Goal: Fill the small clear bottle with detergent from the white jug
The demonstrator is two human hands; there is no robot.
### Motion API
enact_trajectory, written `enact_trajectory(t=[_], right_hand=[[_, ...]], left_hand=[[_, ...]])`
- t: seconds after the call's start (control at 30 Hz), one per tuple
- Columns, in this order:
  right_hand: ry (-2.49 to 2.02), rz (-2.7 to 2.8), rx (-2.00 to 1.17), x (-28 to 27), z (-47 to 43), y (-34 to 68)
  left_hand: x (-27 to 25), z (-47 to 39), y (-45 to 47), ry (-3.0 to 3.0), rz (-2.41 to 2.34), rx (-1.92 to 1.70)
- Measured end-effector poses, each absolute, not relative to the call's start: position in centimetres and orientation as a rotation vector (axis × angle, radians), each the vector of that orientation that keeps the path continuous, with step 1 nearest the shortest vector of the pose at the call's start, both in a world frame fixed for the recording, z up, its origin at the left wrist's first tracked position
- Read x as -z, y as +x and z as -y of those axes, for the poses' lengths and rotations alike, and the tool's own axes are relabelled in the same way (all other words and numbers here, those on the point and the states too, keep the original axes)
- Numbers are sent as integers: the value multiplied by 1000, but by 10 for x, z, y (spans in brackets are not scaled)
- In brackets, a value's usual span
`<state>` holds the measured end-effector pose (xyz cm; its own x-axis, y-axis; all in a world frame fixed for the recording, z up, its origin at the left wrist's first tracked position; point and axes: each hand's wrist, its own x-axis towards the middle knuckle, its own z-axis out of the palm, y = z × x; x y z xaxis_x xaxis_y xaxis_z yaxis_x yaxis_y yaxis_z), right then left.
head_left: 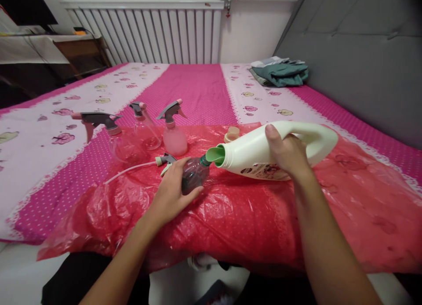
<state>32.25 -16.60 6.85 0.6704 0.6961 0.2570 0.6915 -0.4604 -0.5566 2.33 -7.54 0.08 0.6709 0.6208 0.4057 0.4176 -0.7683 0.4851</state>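
My right hand [288,152] is wrapped round a large cream detergent jug [250,153], tipped onto its side with the mouth to the left. The jug's green spout [216,155] meets the neck of a small clear bottle [197,173] with a green ring and dark contents. Around that bottle my left hand [174,190] is closed, holding it tilted toward the jug. Whether liquid is flowing, I cannot tell. Just behind my left hand lies a spray trigger head [165,160] with a long white dip tube [130,171]. A beige cap [231,134] sits behind the jug's mouth.
Three spray bottles stand at the back left: a clear one [125,147], another clear one [148,133] and a pinkish one [175,139]. Red plastic sheeting [231,217] covers the bed's front. Folded clothes [280,72] lie by the grey headboard [359,54].
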Motion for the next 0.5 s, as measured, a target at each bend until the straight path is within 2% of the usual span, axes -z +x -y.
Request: enact_trajectory(t=[0.5], right_hand=[[-2244, 1070, -10, -69, 166, 322]], left_hand=[[-2, 76, 23, 2530, -820, -799]])
